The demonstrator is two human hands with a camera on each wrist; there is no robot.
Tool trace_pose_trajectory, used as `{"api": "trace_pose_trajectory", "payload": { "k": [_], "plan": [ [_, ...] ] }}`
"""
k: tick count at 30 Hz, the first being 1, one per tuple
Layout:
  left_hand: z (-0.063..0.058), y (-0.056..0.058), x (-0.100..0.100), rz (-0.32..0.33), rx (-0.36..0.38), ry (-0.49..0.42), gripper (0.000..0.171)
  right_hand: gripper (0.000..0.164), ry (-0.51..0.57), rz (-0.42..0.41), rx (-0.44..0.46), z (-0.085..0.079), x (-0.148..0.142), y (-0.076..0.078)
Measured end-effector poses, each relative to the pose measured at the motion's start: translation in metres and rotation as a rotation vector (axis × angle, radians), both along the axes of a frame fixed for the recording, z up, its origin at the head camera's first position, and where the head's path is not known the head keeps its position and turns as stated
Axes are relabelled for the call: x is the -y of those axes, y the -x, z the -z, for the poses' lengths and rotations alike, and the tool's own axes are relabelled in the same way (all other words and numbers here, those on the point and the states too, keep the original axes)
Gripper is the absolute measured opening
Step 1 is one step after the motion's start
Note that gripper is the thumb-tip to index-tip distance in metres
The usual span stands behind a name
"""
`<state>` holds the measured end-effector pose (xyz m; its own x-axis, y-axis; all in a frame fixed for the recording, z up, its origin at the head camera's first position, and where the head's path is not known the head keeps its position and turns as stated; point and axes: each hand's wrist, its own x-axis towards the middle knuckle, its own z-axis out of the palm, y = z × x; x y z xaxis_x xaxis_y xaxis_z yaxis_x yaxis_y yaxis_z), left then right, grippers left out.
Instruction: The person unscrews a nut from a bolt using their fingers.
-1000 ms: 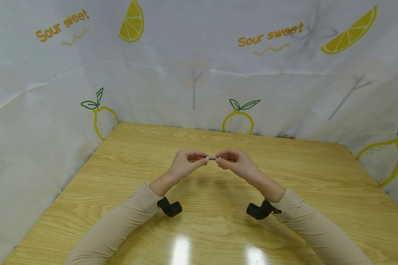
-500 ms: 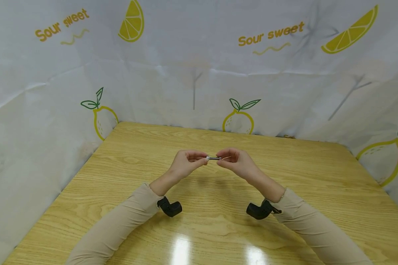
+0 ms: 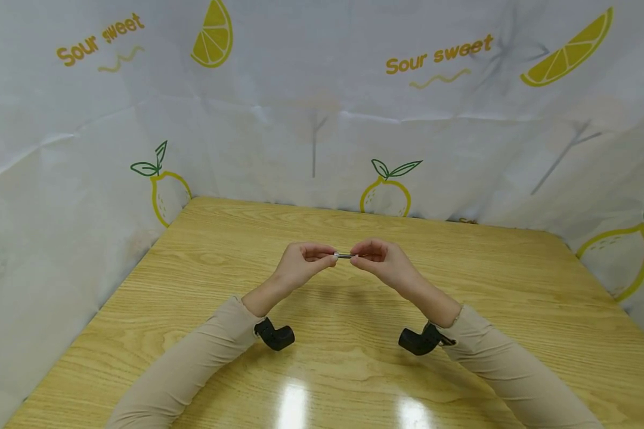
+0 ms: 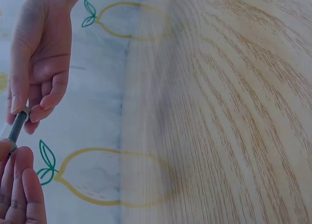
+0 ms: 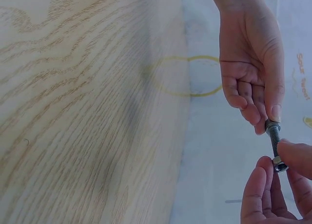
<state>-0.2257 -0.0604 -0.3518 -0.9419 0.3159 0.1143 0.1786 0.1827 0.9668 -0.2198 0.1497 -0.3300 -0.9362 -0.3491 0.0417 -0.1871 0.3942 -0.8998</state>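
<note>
In the head view, a small metal bolt (image 3: 344, 256) lies level between my two hands, held up over the table. My left hand (image 3: 296, 266) pinches its left end, the head end, between thumb and fingers. At the other end, my right hand (image 3: 387, 266) has thumb and fingertips on a hex nut (image 5: 279, 165). Grey threads of the bolt (image 5: 275, 139) show between the hands in the right wrist view. From the left wrist, the threaded shank (image 4: 16, 128) appears at the left edge, partly covered by fingertips.
A wood-grain table (image 3: 343, 369) spreads beneath both arms. White cloth (image 3: 279, 143) printed with lemons hangs behind it and along both sides. Black curved mounts (image 3: 276, 337) sit at the wrists below the beige sleeves.
Half a second ago the right thumb and fingers were parted at the bolt's right end; now they have closed on it again. The left hand has stayed in place.
</note>
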Motion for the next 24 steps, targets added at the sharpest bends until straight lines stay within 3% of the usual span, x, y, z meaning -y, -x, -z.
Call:
{"api": "trace_pose_trajectory", "payload": {
  "k": [24],
  "plan": [
    [0.0003,0.0014,-0.0016,-0.021,0.039,0.008,0.025,0.024,0.018,0.026,-0.025,0.0018,0.0000,-0.0001]
  ]
}}
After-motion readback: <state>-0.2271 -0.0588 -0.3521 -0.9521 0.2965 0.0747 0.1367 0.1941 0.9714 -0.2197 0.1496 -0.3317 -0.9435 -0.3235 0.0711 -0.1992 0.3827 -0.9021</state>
